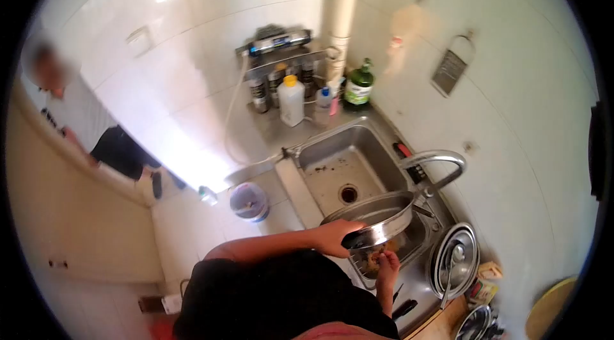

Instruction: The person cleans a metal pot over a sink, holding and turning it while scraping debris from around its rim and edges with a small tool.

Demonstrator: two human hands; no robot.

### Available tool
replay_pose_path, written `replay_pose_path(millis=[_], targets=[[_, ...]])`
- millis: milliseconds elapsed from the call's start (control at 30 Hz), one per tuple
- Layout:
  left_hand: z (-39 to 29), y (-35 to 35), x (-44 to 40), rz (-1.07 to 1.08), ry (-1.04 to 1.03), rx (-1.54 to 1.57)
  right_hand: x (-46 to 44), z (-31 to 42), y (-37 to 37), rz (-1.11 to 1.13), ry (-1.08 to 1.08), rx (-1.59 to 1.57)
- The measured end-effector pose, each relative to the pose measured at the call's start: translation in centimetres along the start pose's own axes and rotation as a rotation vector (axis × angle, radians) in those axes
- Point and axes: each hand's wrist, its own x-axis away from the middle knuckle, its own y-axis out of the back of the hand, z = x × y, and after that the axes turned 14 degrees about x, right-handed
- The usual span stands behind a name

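My left hand (339,237) is closed around the near side of a large metal pan (387,230), which is tilted over the nearer sink basin (419,241). My right hand (388,264) is low over that basin, just below the pan, its fingers drawn together. Beside those fingertips lie yellowish-brown scraps (372,260); what the fingers pinch, if anything, is too small to tell. The pan hides part of the basin. Above the sink curves a metal faucet (441,159).
The far basin (320,177) has dark bits near its drain. Stacked metal bowls (438,276) with a ladle (451,269) stand right. Bottles (292,100) line the back. A bucket (249,202) is on the floor; another person (96,116) is at the left doorway.
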Motion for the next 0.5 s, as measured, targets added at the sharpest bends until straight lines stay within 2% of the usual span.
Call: replay_pose_path(millis=[267, 367, 500], targets=[[1.2, -1.6, -2.1, 0.1, 0.018, 0.285, 1.9, -1.3, 2.2, -0.152, 0.002, 0.085], [2.3, -2.5, -3.2, 0.139, 0.154, 0.363, 2.6, -1.5, 2.5, -0.185, -0.031, 0.052], [5.2, -3.5, -4.2, 0.162, 0.136, 0.416, 3.1, -1.0, 2.7, -0.218, -0.049, 0.121]])
